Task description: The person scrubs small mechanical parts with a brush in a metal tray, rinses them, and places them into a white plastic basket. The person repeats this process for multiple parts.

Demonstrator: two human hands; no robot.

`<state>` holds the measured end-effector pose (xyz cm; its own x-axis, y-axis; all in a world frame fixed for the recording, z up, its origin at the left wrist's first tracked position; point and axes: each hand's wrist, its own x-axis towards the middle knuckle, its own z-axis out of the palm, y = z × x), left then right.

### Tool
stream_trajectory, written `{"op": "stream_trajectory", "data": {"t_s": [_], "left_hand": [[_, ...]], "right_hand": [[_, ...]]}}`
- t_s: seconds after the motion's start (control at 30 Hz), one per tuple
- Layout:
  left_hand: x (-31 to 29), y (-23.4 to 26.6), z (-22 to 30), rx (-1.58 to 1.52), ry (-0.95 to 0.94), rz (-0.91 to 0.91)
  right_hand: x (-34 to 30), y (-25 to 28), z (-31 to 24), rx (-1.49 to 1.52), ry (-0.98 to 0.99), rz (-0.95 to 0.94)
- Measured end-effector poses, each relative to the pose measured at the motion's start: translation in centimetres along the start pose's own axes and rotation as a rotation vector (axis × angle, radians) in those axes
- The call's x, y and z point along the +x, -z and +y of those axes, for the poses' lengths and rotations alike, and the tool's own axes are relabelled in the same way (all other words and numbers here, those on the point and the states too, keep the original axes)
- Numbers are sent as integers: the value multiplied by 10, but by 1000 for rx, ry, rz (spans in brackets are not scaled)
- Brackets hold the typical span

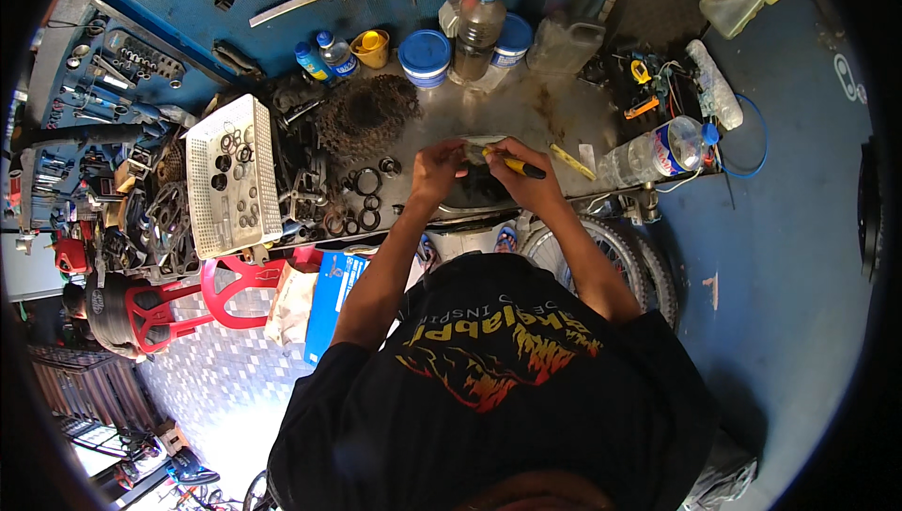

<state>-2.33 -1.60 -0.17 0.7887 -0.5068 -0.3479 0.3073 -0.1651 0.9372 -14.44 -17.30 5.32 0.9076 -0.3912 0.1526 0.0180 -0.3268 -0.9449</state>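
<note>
Both of my hands work close together over a dark shallow tray (477, 193) with a pale rim, at the bench's front edge. My right hand (528, 184) is closed around a tool with a yellow-and-black handle (522, 167); its narrow yellow end points left, toward my other hand. The tool's exact kind is unclear. My left hand (438, 173) has its fingers bent in at the tray's left side; whatever they pinch is too small and dark to name. To its left lie several dark metal rings (368, 182), with a heap of greasy bicycle sprockets (366, 115) behind them.
A white plastic basket (199, 187) of rings stands left. Blue-lidded tubs (424, 58) and a dark-filled bottle (479, 34) line the back. A clear bottle (648, 156) lies at right, near a yellow strip (573, 162). Bicycle wheels (601, 253) stand below the bench.
</note>
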Motion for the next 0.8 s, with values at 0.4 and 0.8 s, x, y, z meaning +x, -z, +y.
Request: {"op": "stream_trajectory", "data": {"t_s": [0.4, 0.8], "left_hand": [[-5, 2, -3, 128, 4, -125], [-9, -6, -9, -188, -138, 96]], "right_hand": [[-9, 34, 23, -582, -157, -148], [7, -3, -2, -47, -94, 39]]}}
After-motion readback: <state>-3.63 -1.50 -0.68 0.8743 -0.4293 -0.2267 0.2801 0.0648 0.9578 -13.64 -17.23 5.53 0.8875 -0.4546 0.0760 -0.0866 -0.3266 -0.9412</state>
